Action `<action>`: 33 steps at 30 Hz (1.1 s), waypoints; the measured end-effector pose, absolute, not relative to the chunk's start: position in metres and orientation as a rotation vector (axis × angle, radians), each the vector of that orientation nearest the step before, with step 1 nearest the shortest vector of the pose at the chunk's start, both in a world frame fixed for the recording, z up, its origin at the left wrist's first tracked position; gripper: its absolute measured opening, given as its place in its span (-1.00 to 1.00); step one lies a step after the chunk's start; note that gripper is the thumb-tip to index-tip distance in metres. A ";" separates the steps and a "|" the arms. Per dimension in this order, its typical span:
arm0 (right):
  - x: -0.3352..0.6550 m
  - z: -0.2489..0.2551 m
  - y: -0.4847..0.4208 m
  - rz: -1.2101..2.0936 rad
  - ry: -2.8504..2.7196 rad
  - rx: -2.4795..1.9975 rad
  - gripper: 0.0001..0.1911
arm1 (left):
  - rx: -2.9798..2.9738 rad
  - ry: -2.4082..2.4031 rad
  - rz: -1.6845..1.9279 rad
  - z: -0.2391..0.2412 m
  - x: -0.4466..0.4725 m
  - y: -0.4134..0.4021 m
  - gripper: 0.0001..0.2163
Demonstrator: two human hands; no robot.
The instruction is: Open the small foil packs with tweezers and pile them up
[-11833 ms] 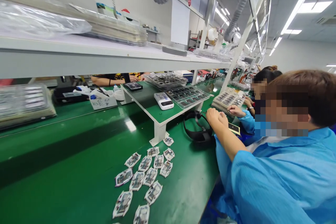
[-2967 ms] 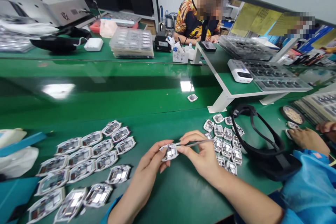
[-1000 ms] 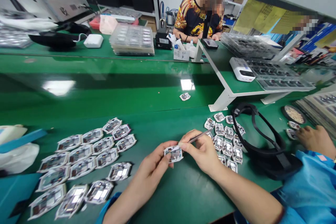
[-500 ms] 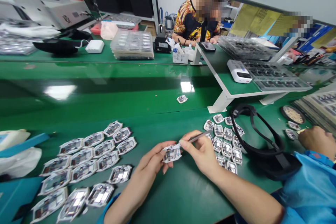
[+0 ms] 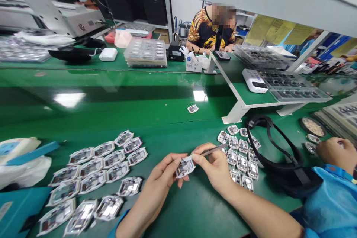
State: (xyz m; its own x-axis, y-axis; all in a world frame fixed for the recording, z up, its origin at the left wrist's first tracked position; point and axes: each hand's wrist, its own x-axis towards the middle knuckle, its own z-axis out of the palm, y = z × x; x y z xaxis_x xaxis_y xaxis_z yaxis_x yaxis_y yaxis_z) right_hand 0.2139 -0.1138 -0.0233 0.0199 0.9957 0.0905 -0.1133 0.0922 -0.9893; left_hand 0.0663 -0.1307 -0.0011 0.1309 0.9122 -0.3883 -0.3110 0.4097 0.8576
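Note:
My left hand [image 5: 163,173] pinches a small white-edged circuit part [image 5: 185,166] just above the green bench. My right hand [image 5: 216,169] grips metal tweezers [image 5: 213,150], whose tip touches the part's upper edge. Left of my hands lies a spread of several like parts [image 5: 95,173] in rows. A smaller group of parts [image 5: 240,154] lies to the right of my right hand. One single part [image 5: 192,109] sits alone on the shiny green belt further out.
A black headband-like strap [image 5: 275,156] lies at right beside a co-worker's hand [image 5: 333,152] and blue sleeve. A raised green shelf [image 5: 245,98] carries a white device [image 5: 254,80] and clear trays. Across the belt a person in a patterned shirt [image 5: 208,31] works. Stacked trays [image 5: 146,52] stand behind.
My hands with the part and tweezers stay together, shifted slightly lower in view. The lone part on the belt has drifted left since three seconds ago. The co-worker's hand moved a little.

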 end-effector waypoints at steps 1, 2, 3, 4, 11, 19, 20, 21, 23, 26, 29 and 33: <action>0.213 -0.023 -0.114 1.213 -1.141 -1.051 -0.83 | 0.710 1.097 0.998 -0.001 0.067 -0.131 -0.76; 0.213 -0.024 -0.114 1.238 -1.131 -1.036 -0.82 | 0.728 1.108 0.994 -0.002 0.067 -0.132 -0.76; 0.212 -0.024 -0.114 1.253 -1.131 -1.019 -0.82 | 0.746 1.119 0.988 -0.002 0.067 -0.132 -0.75; 0.212 -0.024 -0.114 1.253 -1.144 -1.001 -0.83 | 0.762 1.129 0.981 -0.003 0.067 -0.132 -0.75; 0.220 -0.018 -0.116 0.878 -1.550 -0.816 -0.92 | 0.787 1.179 0.949 -0.011 0.060 -0.131 -0.69; 0.225 -0.010 -0.117 0.667 -1.762 -0.731 -0.86 | 0.754 1.199 0.888 -0.010 0.057 -0.130 -0.67; 0.225 -0.010 -0.117 0.669 -1.765 -0.730 -0.87 | 0.754 1.202 0.879 -0.009 0.058 -0.131 -0.68; 0.225 -0.011 -0.116 0.675 -1.759 -0.729 -0.87 | 0.756 1.205 0.873 -0.009 0.058 -0.131 -0.68; 0.224 -0.014 -0.115 0.699 -1.714 -0.724 -0.88 | 0.767 1.205 0.871 -0.007 0.058 -0.131 -0.69; 0.222 -0.017 -0.114 0.796 -1.591 -0.748 -0.92 | 0.791 1.202 0.872 -0.007 0.058 -0.132 -0.69; 0.221 -0.019 -0.115 0.960 -1.482 -0.842 -0.97 | 0.818 1.203 0.866 -0.010 0.059 -0.131 -0.69; 0.222 -0.019 -0.116 1.083 -1.414 -0.922 -0.98 | 0.834 1.201 0.855 -0.013 0.059 -0.131 -0.70</action>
State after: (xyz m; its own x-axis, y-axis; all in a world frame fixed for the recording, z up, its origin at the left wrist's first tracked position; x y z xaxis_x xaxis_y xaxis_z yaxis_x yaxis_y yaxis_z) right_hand 0.2219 -0.1159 -0.0192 -0.1209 0.9504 0.2865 -0.0296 0.2850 -0.9581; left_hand 0.0592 -0.1310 -0.0135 0.1498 0.8928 -0.4247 -0.1093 0.4419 0.8904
